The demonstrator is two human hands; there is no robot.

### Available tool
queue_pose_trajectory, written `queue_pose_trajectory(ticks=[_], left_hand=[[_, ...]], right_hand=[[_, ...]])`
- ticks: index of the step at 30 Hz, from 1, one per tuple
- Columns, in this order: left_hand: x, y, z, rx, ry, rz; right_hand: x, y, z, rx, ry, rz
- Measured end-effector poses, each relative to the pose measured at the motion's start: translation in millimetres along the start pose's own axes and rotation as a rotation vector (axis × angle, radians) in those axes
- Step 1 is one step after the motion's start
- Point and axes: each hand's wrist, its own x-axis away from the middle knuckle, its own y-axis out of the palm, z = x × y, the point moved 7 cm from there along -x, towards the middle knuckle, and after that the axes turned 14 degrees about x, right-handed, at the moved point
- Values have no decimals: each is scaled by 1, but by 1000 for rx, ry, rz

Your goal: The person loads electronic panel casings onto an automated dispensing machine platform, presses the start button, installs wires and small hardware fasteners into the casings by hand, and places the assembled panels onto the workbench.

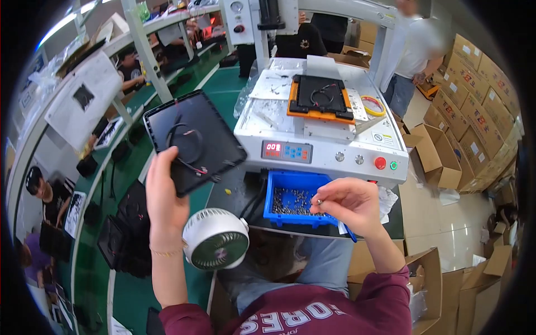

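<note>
My left hand [166, 195] grips the lower left edge of a black rectangular plastic housing [215, 131], thumb on its inner face. The housing is tilted, with thin wires and small connectors lying across it. Between the thumb and fingertips of my right hand [352, 205] is a small shiny metal part [320, 202], too small to name exactly. That hand is just above the right side of a blue bin [304, 220] of many small metal parts. A similar black housing [319, 94] with coiled wires sits on an orange fixture [293, 106] on the machine.
The white press machine [251, 146] has a control panel [286, 151] and a red button [380, 162]. A white fan [216, 237] stands below my left hand. A yellow tape roll [372, 105] lies beside the fixture. Cardboard boxes [432, 153] stand at right; several people are around.
</note>
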Motion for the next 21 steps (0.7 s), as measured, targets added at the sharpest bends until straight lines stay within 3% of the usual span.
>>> queue_pose_trajectory(ticks=[2,3,5,10,21], left_hand=[[41,9,-20,7,-3,39],[59,25,-27,24,-28,-80],[85,39,-45,47,-92,-251],[113,40,-73,28,-70,-350],[122,29,-92,169,-180,-208]], right_hand=[[2,1,-17,196,-112,-47],[3,3,-31,377,-259,-48],[4,11,-45,481,-329,-86],[12,33,-48,750,-444,-152],[24,42,-34,855,-345,-331]])
